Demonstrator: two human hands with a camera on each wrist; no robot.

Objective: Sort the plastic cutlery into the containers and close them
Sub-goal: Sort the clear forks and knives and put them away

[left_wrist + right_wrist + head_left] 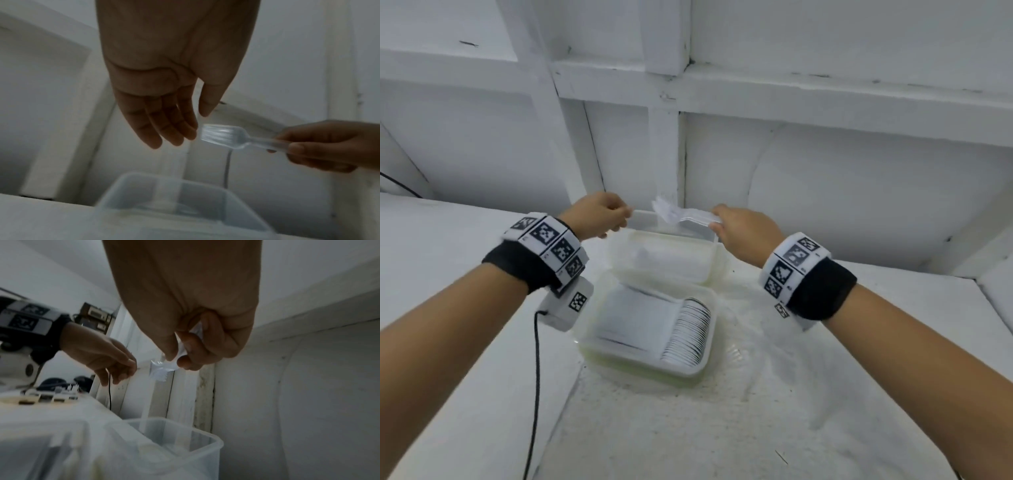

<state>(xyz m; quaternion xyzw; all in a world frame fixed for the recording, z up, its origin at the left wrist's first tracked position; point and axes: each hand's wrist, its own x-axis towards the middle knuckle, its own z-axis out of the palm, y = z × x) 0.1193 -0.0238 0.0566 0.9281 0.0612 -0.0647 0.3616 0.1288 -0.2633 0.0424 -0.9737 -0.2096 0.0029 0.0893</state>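
Observation:
My right hand (726,222) pinches the handles of a small stack of clear plastic forks (678,214), tines pointing left, above the far clear container (714,260). The right wrist view shows thumb and fingers curled round the forks (162,369). My left hand (616,219) hovers just left of the tines; in the left wrist view its fingers (174,133) are straight and hold nothing, close to the forks (222,136). The near container (698,370) holds a row of stacked spoons (688,329). Both containers are without lids.
The containers stand on a white textured cloth (722,428) against a white panelled wall (825,205). A black cable (536,377) hangs from my left wrist camera. A small circuit board (51,395) lies on the table to the left.

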